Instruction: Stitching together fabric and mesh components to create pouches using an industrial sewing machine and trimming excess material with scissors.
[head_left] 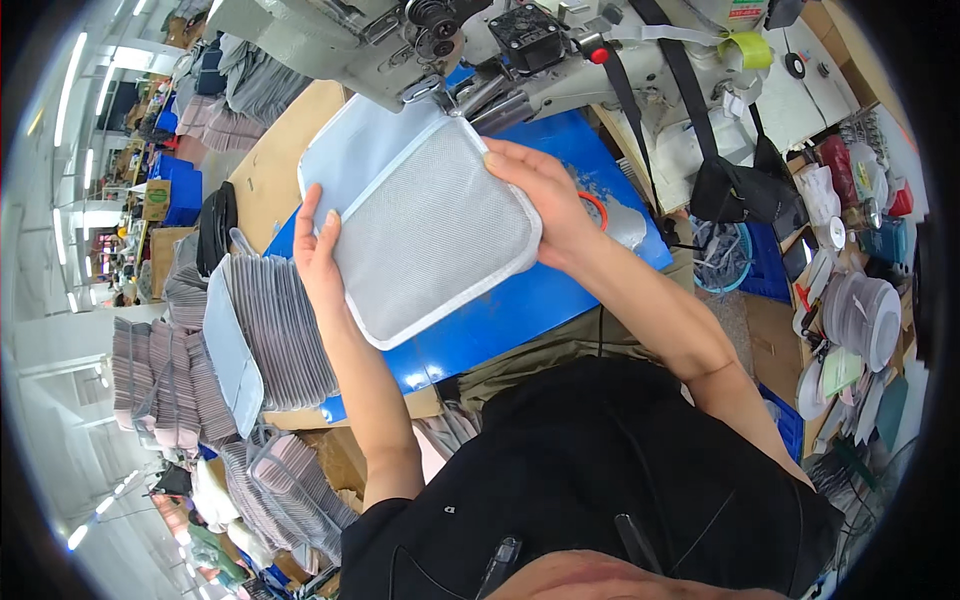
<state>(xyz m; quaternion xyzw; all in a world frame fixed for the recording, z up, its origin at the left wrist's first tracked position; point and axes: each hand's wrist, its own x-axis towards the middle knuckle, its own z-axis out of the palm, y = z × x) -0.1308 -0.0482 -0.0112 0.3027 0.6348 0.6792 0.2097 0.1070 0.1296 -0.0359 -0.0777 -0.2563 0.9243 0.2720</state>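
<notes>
A flat fabric panel [435, 240] with rounded corners lies tilted between my two hands. Its larger part is grey mesh and its far left part is smooth pale blue, with a light strip across it and pale binding round the edge. My left hand [322, 250] is closed on the left edge, thumb on top and some fingers hidden underneath. At the right edge, my right hand [545, 195] grips the panel with its thumb on the upper face. The panel's far corner lies by the needle area of a sewing machine [525, 45]; whether the needle touches it is hidden.
Beneath the panel is a blue work surface [540, 290], with a red-orange ring [594, 210] by my right wrist. A stack of similar panels [275, 335] stands on the left. Black straps [690, 90] hang from the machine. Spools [865, 315] sit far right.
</notes>
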